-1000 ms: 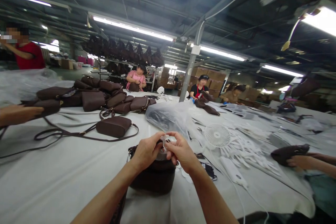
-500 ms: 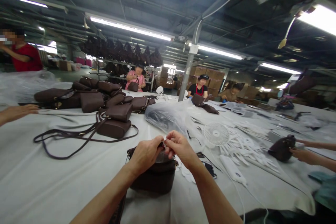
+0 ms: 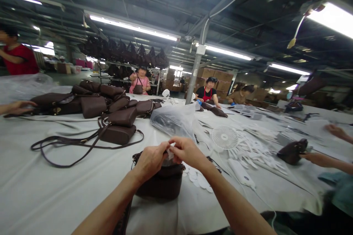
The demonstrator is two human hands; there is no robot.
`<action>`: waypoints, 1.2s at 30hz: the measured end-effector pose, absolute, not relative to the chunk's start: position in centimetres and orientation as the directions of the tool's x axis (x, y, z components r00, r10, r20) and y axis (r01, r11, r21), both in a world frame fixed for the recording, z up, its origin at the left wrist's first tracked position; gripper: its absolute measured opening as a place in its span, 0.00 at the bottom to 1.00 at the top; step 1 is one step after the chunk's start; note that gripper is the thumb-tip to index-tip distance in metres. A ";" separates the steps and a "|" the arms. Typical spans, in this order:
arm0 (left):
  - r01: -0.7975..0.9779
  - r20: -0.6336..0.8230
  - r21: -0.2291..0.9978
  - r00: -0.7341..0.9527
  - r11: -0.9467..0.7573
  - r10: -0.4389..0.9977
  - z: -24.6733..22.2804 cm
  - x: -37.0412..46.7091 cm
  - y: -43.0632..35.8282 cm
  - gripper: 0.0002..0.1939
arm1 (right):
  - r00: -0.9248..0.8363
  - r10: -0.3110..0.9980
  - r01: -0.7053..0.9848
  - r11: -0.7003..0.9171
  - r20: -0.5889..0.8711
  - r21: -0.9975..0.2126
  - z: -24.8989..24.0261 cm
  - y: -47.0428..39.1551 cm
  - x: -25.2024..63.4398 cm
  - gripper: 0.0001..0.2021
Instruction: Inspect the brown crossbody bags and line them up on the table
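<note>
- Since the earlier frames, both hands have dropped from a raised pinch to the mouth of the dark brown leather bucket bag [image 3: 160,181], standing upright near the near edge of the white cloth-covered table [image 3: 55,191].
- Left hand [image 3: 150,161]: curled closed, steadying the bag's rim.
- Right hand [image 3: 186,152]: fingertips pinched on a small crumpled clear plastic piece [image 3: 168,154], held just over the opening.
- Behind: heaped brown strapped bags [image 3: 116,126]; white desk fan [image 3: 224,137], lying flat toward the right edge.

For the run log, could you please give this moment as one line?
left hand: pinching clear wrap | right hand: same | under: brown bag | on: white table
</note>
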State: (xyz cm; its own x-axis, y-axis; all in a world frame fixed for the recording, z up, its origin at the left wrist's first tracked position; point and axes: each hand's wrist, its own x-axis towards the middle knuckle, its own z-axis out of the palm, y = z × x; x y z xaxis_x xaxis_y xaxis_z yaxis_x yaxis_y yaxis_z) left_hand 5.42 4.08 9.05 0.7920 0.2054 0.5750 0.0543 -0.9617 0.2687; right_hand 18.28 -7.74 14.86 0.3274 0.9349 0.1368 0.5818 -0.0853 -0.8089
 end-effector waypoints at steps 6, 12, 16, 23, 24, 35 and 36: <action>0.086 0.568 0.392 0.761 -0.916 0.314 9.7 5.5 4.5 0.09 | 0.227 0.881 0.854 0.025 0.416 -0.520 15.1 -7.5 17.8 0.08; -0.025 0.558 0.542 0.758 -0.840 0.337 10.1 5.6 4.7 0.07 | 0.086 0.892 0.992 -0.119 0.444 0.047 15.1 -7.3 17.4 0.09; -0.096 0.536 0.576 0.794 -0.812 0.287 10.8 5.3 4.8 0.04 | -0.078 0.887 0.954 -0.066 0.455 0.293 16.7 -6.8 18.0 0.09; -0.189 0.439 0.753 0.858 -0.631 0.267 12.4 5.8 5.6 0.12 | 0.268 0.743 0.932 -0.039 0.614 -0.360 20.3 -5.3 18.8 0.06; -0.189 0.435 0.757 0.861 -0.626 0.265 12.5 5.9 5.7 0.12 | 0.315 0.799 0.857 -0.008 0.512 -0.515 20.3 -5.2 18.7 0.06; -0.196 0.363 0.778 0.916 -0.598 0.172 14.0 4.8 5.9 0.25 | 0.233 0.968 0.283 0.021 0.090 -0.959 20.2 -6.0 18.2 0.11; -0.158 0.319 0.792 0.931 -0.590 0.180 14.1 5.0 5.9 0.27 | 0.230 0.968 0.313 0.024 0.101 -0.949 20.1 -5.8 18.2 0.11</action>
